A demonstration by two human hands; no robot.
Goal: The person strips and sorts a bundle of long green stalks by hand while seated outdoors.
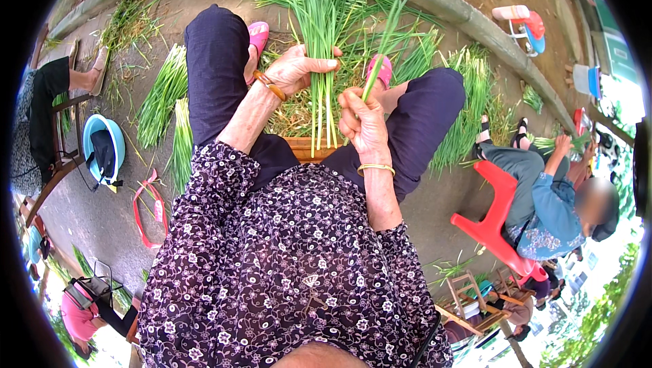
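Observation:
My left hand (297,69) is closed around a fanned bunch of green chives (319,31), with the thumb laid across the stalks. Their pale stem ends hang down between my knees, and the leaf tips point away from me. To its right, my right hand (365,120) pinches a thinner few chive stalks (387,48) upright, tips away. The two lots are apart. Under the stems lies a litter of yellowed leaves (288,122), by a brown wooden edge (305,144) between my thighs.
Chive bundles lie on the ground at left (165,96) and right (468,113). A concrete kerb (441,8) curves behind. At left are a light-blue basin (114,130) holding something black and a pink strap (160,212). A person (543,208) sits at right on a red stool (485,215).

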